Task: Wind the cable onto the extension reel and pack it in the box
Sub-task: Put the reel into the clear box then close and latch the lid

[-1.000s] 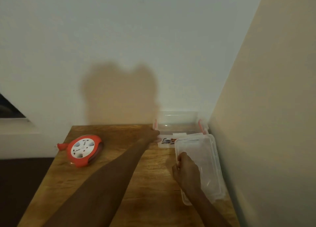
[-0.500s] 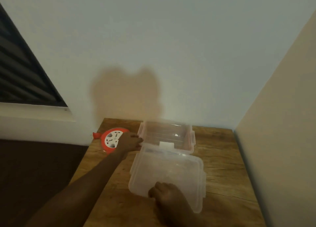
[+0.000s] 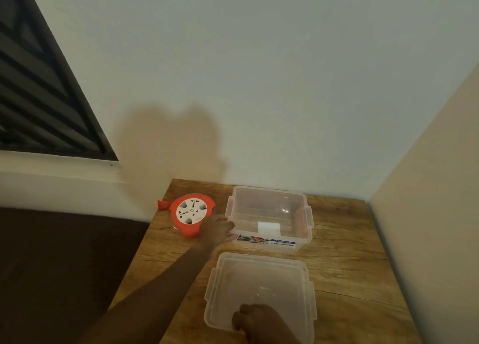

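The left hand (image 3: 219, 231) grips the open box's (image 3: 269, 218) near-left corner; the right hand (image 3: 255, 320) curls over the lid (image 3: 261, 286). The reel (image 3: 191, 214) lies on the counter (image 3: 344, 260), left of the box.

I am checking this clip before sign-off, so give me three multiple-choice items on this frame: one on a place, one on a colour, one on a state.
1. Where does the extension reel lie?
A. inside the box
B. on the table, left of the box
C. on the lid

2. What colour is the reel's casing?
A. blue
B. green
C. red-orange

3. What state is the box in?
A. open, lid off
B. closed and latched
C. tipped on its side

Answers:
1 B: the reel sits on the wooden table beside the box's left wall, by the left hand.
2 C: a red-orange rim surrounds the white socket face.
3 A: the lid lies flat in front of the box, under the right hand.
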The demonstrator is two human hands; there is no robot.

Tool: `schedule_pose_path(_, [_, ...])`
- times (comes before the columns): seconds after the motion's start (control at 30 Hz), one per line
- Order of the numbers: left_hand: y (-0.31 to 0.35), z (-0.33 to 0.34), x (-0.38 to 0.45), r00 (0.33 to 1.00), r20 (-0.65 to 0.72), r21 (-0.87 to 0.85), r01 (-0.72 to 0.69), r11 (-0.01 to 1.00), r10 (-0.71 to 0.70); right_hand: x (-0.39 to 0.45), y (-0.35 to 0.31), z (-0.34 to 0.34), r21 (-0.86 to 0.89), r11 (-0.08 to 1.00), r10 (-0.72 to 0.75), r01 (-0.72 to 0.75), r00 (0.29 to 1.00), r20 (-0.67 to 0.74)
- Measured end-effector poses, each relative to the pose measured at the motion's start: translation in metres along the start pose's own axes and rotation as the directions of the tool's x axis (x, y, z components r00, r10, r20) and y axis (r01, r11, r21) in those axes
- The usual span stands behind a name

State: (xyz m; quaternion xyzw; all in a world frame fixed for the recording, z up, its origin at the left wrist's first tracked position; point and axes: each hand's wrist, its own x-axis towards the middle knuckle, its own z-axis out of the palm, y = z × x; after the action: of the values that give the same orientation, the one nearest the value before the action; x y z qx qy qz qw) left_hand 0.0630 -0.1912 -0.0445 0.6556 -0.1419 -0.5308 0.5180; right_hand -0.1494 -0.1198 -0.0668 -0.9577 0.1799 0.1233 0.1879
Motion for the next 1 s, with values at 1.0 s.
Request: schedule_pose_path(1.0, [0.019,0.012,0.020,0.995,0.051,0.065,-0.085,0.994,0.082,-0.003,0.037,0.007,0.090,0.967,0.245,-0.237,0.965,-0.095])
